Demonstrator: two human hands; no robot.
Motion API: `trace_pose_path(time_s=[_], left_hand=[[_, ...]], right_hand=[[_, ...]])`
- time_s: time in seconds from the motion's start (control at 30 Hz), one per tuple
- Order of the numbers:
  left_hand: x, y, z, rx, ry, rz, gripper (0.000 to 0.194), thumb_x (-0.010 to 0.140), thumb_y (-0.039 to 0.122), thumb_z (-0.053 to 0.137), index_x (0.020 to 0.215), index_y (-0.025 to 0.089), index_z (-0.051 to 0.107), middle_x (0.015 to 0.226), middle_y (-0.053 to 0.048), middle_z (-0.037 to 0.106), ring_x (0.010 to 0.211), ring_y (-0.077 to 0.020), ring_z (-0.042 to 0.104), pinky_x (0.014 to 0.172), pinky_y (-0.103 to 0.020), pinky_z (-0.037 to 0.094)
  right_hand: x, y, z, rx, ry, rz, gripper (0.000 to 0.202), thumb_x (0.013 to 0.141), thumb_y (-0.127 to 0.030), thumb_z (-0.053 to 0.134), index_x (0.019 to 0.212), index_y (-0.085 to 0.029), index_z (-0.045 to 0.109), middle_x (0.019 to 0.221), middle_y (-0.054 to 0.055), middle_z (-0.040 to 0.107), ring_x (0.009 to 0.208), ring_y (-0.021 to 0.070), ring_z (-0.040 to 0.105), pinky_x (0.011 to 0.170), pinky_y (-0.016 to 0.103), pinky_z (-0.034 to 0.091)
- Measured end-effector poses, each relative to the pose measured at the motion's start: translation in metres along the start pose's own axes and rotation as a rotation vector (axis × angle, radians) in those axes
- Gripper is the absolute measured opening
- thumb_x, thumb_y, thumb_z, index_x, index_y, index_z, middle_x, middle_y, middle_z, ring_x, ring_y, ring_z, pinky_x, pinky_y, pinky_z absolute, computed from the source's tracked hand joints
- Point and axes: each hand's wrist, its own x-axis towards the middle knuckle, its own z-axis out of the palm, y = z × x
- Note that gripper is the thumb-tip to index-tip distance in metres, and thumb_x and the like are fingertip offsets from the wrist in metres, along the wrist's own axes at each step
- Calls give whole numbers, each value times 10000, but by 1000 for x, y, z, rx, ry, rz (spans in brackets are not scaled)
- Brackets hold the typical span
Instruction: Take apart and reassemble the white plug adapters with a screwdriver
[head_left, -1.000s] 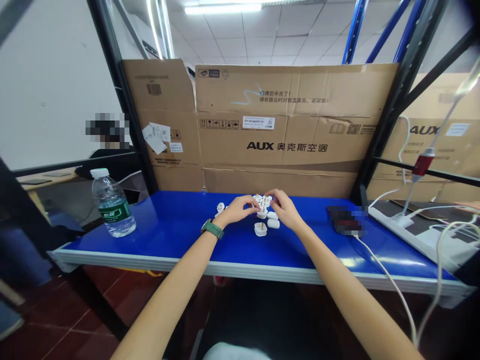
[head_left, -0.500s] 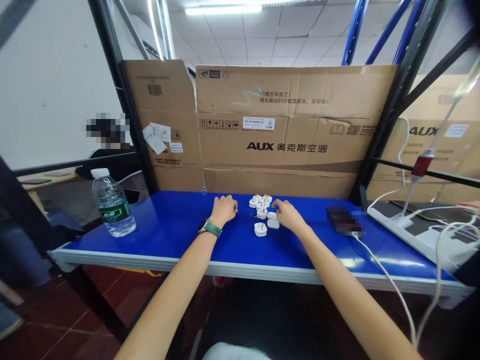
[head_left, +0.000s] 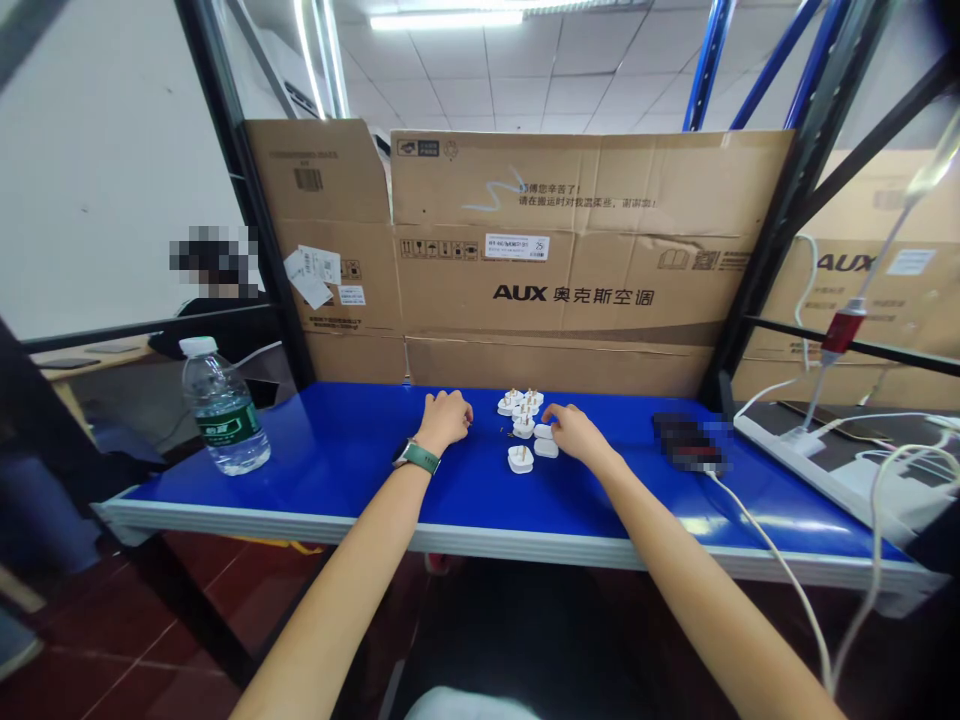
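Note:
Several white plug adapters (head_left: pixel 523 427) with metal pins lie in a cluster at the middle of the blue table (head_left: pixel 345 450). One more white plug (head_left: pixel 520 460) sits nearer the front edge. Beside it is a white rounded piece (head_left: pixel 547 448) without visible pins. My left hand (head_left: pixel 447 420) rests on the table left of the cluster, fingers curled; whatever may be inside them is hidden. My right hand (head_left: pixel 574 432) is just right of the cluster, its fingers bent and the fingertips close to the white pieces.
A water bottle (head_left: pixel 225 412) stands at the left. At the right are a blurred dark device (head_left: pixel 686 442) with a white cable and a white power strip (head_left: pixel 817 480). Cardboard (head_left: pixel 570 350) closes off the back. A person (head_left: pixel 217 275) is beyond the frame at left.

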Motion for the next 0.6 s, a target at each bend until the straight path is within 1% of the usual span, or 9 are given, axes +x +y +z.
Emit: trace_pose_path(time_s=[0.1,0.17,0.23,0.33,0.43,0.5,0.6], left_hand=[[1,-1,0,-14,-8,3,143,799,139,675,822,233,780,1043,-100,659,1021,-300,570,923,-443,339],[1,1,1,-16,-2,34,129,802,142,685,804,233,777,1037,-95,654,1021,-291,566,926,-431,335],[3,4,2,-24,7,112,104,820,172,691,807,235,772,1026,-88,653,1019,-275,560,928,-414,331],[4,15,3,-83,13,265,76,861,242,690,855,254,765,1012,-68,659,1008,-249,560,924,-388,324],[5,26,5,-150,11,364,104,889,234,666,915,273,759,1014,-48,670,1010,-232,576,921,-370,320],[5,30,5,-183,22,392,144,902,213,642,961,284,752,1033,-41,673,1027,-229,586,928,-362,327],[4,32,5,-281,61,390,201,907,192,612,1037,282,735,1074,-44,670,1056,-227,602,931,-347,366]], right_hand=[[0,0,0,24,15,-19,330,846,-63,523,1078,-197,716,954,96,617,760,178,590,747,260,426],[1,-1,0,37,13,-30,325,844,-66,528,1075,-195,716,954,94,618,760,176,591,756,259,428],[1,-1,-1,44,9,-42,332,838,-66,530,1083,-194,713,954,92,618,760,174,591,767,260,429],[2,-1,0,50,22,-65,353,823,-57,531,1099,-191,704,950,89,620,777,178,592,785,261,428],[3,-2,0,75,36,-114,348,816,-44,527,1078,-183,710,920,80,626,807,181,591,799,257,424],[3,-3,0,103,34,-154,341,822,-39,521,1055,-184,722,886,66,629,809,177,586,797,250,423],[2,-7,-1,135,28,-228,309,834,-57,531,1021,-189,739,858,54,632,809,174,573,791,247,424]])
